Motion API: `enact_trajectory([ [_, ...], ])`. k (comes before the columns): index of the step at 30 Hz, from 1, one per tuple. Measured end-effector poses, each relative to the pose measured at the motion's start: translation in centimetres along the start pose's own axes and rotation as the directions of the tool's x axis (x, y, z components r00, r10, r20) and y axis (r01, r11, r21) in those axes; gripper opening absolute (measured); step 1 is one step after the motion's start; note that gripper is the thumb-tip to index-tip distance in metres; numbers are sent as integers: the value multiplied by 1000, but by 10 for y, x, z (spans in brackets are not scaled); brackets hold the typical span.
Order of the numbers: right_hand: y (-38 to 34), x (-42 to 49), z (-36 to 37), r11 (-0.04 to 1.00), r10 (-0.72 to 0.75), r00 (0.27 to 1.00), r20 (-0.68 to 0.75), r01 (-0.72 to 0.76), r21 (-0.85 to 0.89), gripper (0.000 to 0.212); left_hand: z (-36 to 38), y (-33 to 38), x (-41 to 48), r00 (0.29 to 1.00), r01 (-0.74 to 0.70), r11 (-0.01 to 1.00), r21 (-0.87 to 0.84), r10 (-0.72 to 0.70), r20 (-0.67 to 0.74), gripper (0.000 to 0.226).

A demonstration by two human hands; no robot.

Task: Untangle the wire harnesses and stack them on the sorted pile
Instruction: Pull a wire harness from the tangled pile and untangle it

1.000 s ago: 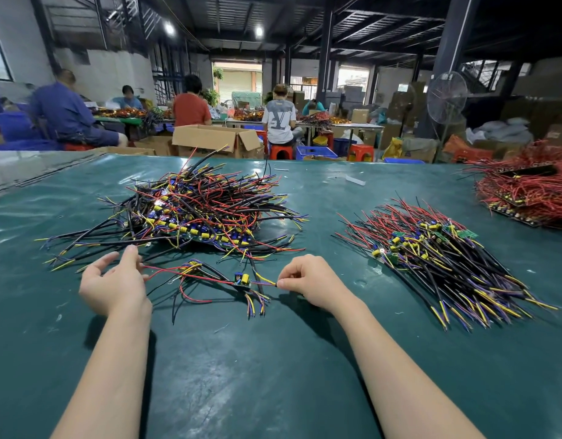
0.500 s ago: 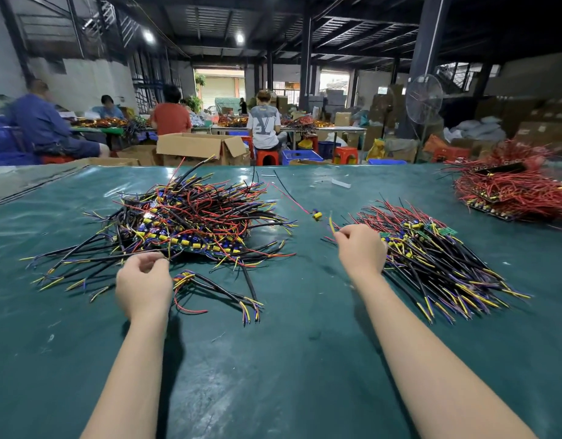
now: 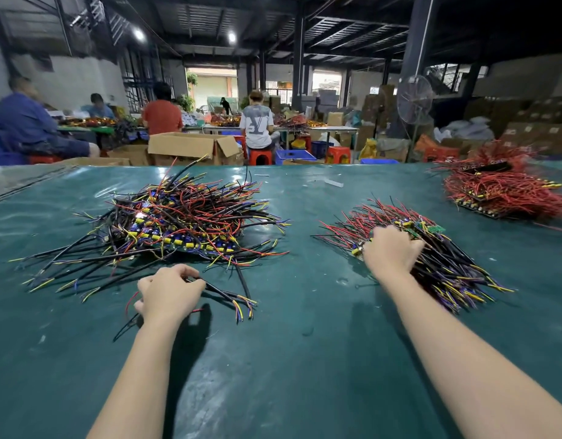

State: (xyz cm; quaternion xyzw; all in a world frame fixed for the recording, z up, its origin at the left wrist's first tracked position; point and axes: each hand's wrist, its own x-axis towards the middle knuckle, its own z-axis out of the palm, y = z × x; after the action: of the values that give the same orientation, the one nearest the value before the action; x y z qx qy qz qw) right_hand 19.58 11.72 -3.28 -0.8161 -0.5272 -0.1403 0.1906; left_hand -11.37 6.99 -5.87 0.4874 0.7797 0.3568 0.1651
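So the left hand (image 3: pixel 170 293) is hanging low over the near-left part of the green bench (image 3: pixel 289 359), and its grip is wrapping the black cable of a loose harness (image 3: pixel 224 293), fingers curled right over it. That harness is lying just on the near side of the big tangled heap (image 3: pixel 184 223), with its stripped yellow, blue and red ends fanning out to the right of the hand and a thin red wire looping out on the left. The tangled heap is sitting left of centre, a mess of black, red and blue wires with yellow and blue parts along its near edge. The right hand (image 3: pixel 392 251) is resting on the near-left edge of the sorted pile (image 3: pixel 450 267), which is lying right of centre with its wires all running the same way, red ends far, yellow ends near. Its fingers are curling down into the wires, but the back of the hand is hiding them, so I can't tell whether that grip is holding anything or just pressing. Far right on the bench a red wire pile (image 3: pixel 507 191) is sitting well apart. Beyond the bench, people (image 3: pixel 256 128) are sitting near an open cardboard box (image 3: pixel 191 147), and a fan (image 3: pixel 414 99) is standing further right.
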Motion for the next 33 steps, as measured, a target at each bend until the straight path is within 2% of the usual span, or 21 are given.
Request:
enact_trajectory([
  [3,-40,-25,0,956,-168,986,4,162,242,29,1,-1,1,997,-70,991,116,67,37,24],
  [6,-83,-62,2,843,-362,928,87,287,456,28,-1,1,1,995,-103,979,176,102,18,42],
  [8,-103,-84,8,799,-462,871,165,328,504,29,1,6,-4,994,-107,988,116,106,10,45],
  [11,-109,-98,15,792,-546,794,268,384,475,36,11,17,-14,990,-138,990,33,137,23,42],
  [17,-101,-98,17,709,-584,768,265,323,626,24,11,15,-16,988,-149,987,61,147,43,45],
  [19,-99,-97,16,721,-586,772,247,356,595,24,14,16,-18,989,-145,987,69,142,52,34],
  [21,-99,-97,15,748,-610,773,177,487,451,25,15,17,-20,989,-141,987,78,137,59,25],
  [23,-102,-99,15,744,-634,773,28,600,296,22,13,16,-20,989,-132,988,80,126,78,36],
  [25,-105,-101,15,740,-633,773,-41,620,261,22,13,16,-20,988,-127,992,22,125,87,45],
  [27,-104,-99,15,727,-635,772,26,587,356,31,15,18,-24,981,-122,978,-171,144,128,47],
  [29,-103,-96,11,685,-597,795,108,436,584,39,17,22,-28,975,-119,929,-352,176,136,40],
  [31,-101,-92,4,558,-522,826,215,140,818,40,16,23,-27,976,-139,888,-437,197,91,27],
  [32,-99,-90,1,458,-514,799,310,-50,888,37,16,23,-27,975,-139,865,-482,204,84,22],
  [33,-97,-87,-2,356,-547,733,404,-233,905,32,16,24,-27,973,-128,836,-534,209,94,20],
])
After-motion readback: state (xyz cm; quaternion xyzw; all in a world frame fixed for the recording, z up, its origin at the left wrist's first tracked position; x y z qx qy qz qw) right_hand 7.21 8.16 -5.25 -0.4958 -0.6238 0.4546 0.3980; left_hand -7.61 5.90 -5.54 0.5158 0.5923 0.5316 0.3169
